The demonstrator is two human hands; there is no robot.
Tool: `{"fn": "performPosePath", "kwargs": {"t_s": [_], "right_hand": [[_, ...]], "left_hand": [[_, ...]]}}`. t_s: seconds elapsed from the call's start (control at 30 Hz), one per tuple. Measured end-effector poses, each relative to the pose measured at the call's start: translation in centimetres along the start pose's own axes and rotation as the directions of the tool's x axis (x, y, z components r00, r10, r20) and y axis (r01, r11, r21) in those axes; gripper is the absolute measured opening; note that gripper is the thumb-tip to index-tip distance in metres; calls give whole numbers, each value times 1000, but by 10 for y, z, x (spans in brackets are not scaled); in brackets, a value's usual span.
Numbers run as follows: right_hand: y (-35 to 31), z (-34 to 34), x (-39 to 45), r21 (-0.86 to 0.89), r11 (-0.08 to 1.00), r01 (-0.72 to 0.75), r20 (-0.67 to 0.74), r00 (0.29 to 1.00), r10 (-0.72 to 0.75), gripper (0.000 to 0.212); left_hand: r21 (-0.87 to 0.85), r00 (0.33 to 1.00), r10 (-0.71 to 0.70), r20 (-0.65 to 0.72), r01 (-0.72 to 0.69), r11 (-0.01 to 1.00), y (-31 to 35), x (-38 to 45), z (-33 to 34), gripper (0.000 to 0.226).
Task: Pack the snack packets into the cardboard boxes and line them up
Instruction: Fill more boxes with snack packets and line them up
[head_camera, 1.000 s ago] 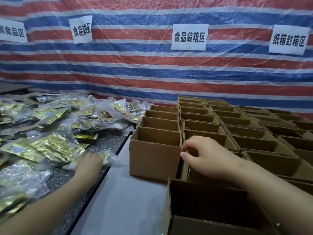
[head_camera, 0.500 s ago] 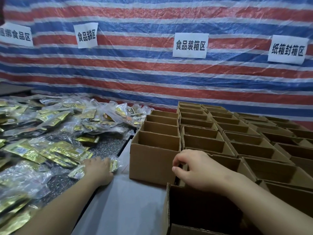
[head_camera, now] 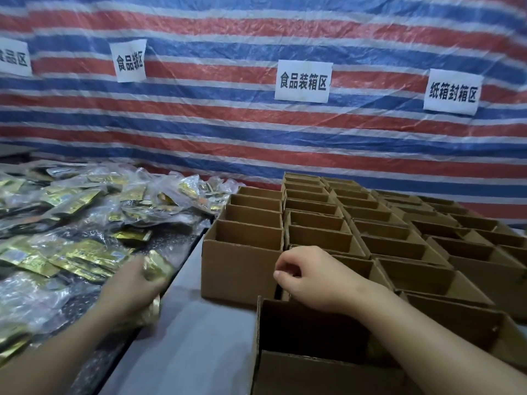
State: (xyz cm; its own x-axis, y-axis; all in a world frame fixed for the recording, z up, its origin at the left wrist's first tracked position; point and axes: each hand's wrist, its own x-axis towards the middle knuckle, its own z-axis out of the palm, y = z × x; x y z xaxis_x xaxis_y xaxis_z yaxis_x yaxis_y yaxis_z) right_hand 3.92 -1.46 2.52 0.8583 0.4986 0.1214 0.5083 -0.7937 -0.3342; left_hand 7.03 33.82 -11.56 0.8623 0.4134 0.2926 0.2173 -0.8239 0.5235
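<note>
Packets (head_camera: 71,223) heaped at left of frame, within easy reach for grabbing. Left hand (head_camera: 128,292), lower left, blurred, fingers curled round a gold packet (head_camera: 158,269) at the pile's edge, likely first pick. Boxes (head_camera: 328,232) in open rows centre to right, ready for filling. Right hand (head_camera: 310,280) loosely curled, holding nothing, resting at a box rim, probably steadying it. Versus half a second ago: left hand lay flat on the packet, now it's lifting it; right hand barely moved.

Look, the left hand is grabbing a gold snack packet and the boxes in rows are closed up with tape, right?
Not quite. The head view shows the cardboard boxes standing open, with no tape on them. The left hand does grip a gold snack packet.
</note>
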Motion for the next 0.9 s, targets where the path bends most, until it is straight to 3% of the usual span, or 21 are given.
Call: {"fn": "performPosePath", "kwargs": {"t_s": [0.1, 0.23, 0.37, 0.43, 0.53, 0.6, 0.7, 0.8, 0.9], "right_hand": [[-5, -8, 0, 122, 992, 9, -90, 996, 2, 15], [-21, -20, 3, 358, 925, 124, -155, 985, -72, 81], [-36, -29, 1, 548, 812, 203, -197, 974, -111, 127], [-34, -40, -5, 642, 732, 227, -207, 971, -119, 134], [-20, -55, -19, 760, 604, 239, -239, 967, -82, 128], [-8, -62, -29, 812, 550, 195, -229, 974, -7, 127], [5, -67, -40, 885, 453, 111, -188, 973, 130, 123], [12, -68, -46, 981, 182, 60, -99, 972, 213, 94], [18, -69, -53, 998, -17, 57, -52, 981, 185, 81]], "left_hand": [[-415, 987, -76, -140, 12, 910, 57, 4, -53, 40], [-786, 995, -20, -100, -66, 614, 159, -9, -119, 44], [-912, 977, 155, 148, 74, 403, 252, -45, -132, 56], [-920, 935, 231, 268, 177, 349, 287, -60, -123, 61], [-878, 826, 320, 465, 383, 288, 322, -80, -113, 79], [-878, 812, 356, 463, 364, 311, 334, -88, -104, 79], [-862, 842, 448, 301, 39, 505, 338, -96, -92, 61], [-569, 864, 491, 110, -350, 744, 338, -95, -83, 66], [-304, 883, 458, -100, -466, 831, 339, -92, -79, 62]]}}
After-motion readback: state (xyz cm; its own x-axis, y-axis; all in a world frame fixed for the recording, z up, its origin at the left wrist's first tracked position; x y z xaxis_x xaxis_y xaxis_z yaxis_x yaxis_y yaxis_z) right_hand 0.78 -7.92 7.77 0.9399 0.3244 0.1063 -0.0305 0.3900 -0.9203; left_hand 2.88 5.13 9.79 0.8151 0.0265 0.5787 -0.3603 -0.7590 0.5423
